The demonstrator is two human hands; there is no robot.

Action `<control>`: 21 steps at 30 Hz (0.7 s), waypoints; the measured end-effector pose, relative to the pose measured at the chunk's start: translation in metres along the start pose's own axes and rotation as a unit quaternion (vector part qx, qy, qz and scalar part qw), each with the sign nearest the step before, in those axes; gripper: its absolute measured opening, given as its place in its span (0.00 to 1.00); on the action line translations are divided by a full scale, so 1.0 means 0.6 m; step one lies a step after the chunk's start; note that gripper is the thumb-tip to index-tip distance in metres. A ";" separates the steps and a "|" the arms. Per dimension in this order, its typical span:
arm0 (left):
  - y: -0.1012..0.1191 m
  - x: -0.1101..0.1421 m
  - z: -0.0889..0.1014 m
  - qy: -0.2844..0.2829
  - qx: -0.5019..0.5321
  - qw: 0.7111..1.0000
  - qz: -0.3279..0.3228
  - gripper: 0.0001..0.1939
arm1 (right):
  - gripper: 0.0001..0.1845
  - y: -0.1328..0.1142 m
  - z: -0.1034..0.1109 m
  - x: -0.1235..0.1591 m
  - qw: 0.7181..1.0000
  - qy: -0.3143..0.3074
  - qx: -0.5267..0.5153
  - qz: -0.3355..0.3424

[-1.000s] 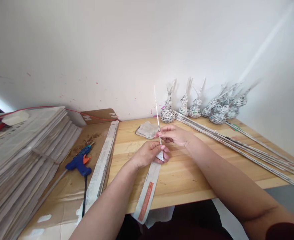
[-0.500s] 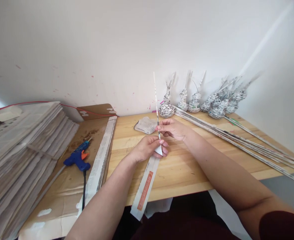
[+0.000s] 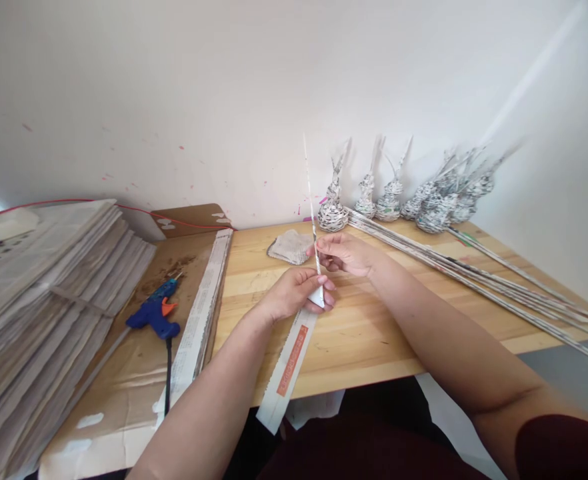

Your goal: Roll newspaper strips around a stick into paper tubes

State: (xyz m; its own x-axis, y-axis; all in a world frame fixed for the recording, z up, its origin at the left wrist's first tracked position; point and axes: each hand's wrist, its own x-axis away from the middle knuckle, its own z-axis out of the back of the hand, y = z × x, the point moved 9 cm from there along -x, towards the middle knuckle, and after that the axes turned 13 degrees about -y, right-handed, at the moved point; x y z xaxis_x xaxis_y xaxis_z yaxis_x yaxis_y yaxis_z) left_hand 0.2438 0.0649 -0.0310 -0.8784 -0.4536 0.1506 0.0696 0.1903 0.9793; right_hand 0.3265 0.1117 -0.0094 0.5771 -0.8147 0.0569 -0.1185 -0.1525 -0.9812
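Observation:
My left hand (image 3: 301, 292) pinches the lower end of a thin rolled paper tube, where a newspaper strip (image 3: 290, 367) with an orange printed block wraps into it. The loose part of the strip hangs down past the table's front edge. Just above, my right hand (image 3: 341, 253) has its thumb and fingers closed round the paper tube (image 3: 309, 183), which stands nearly upright and tapers to a thin tip. A crumpled, greyish folded cloth (image 3: 290, 247) lies behind my hands.
Several woven paper figures (image 3: 333, 215) line the wall at the back right. Long paper tubes (image 3: 454, 267) stretch across the right side. On cardboard at left lie a blue glue gun (image 3: 154, 317), cut newspaper strips (image 3: 207, 293) and a tall newspaper stack (image 3: 74, 293).
The loose strip has drawn up slightly toward my left hand. My right fingers have shifted a little on the tube, whose tip now sits slightly higher and further left.

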 end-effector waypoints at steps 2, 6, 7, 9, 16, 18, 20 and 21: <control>0.000 0.001 0.002 0.004 0.002 1.000 0.000 0.23 | 0.20 0.000 -0.005 0.000 1.000 -0.016 0.006 0.000; -0.003 0.000 -0.005 -0.014 0.004 1.000 0.007 0.23 | 0.17 -0.007 0.011 0.002 0.998 0.049 -0.011 0.028; -0.003 0.000 -0.006 -0.016 0.004 1.000 0.007 0.23 | 0.18 -0.007 0.014 0.002 0.997 0.061 -0.018 0.031; -0.002 0.000 -0.006 -0.015 0.005 1.000 0.004 0.23 | 0.18 -0.005 0.012 0.002 0.998 0.053 -0.028 0.025; -0.004 -0.001 -0.008 -0.018 0.010 1.000 0.008 0.23 | 0.18 -0.006 0.009 0.000 0.998 0.046 -0.023 0.023; -0.005 -0.001 -0.011 -0.021 0.014 1.000 0.010 0.23 | 0.19 -0.007 0.018 0.001 0.996 0.074 -0.030 0.034; -0.005 -0.001 -0.010 -0.018 0.016 1.000 0.008 0.23 | 0.19 -0.005 0.017 0.001 0.997 0.063 -0.034 0.032; -0.005 -0.001 -0.009 -0.016 0.017 1.000 0.005 0.23 | 0.19 -0.004 0.013 0.000 0.998 0.045 -0.034 0.026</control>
State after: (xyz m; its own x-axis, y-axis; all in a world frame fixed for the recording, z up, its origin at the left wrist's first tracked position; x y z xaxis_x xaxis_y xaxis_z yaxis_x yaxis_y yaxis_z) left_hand 0.2467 0.0601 -0.0331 -0.8927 -0.4228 0.1561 0.0632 0.2254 0.9722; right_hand 0.3330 0.1165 -0.0086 0.4951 -0.8685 0.0256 -0.2021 -0.1438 -0.9687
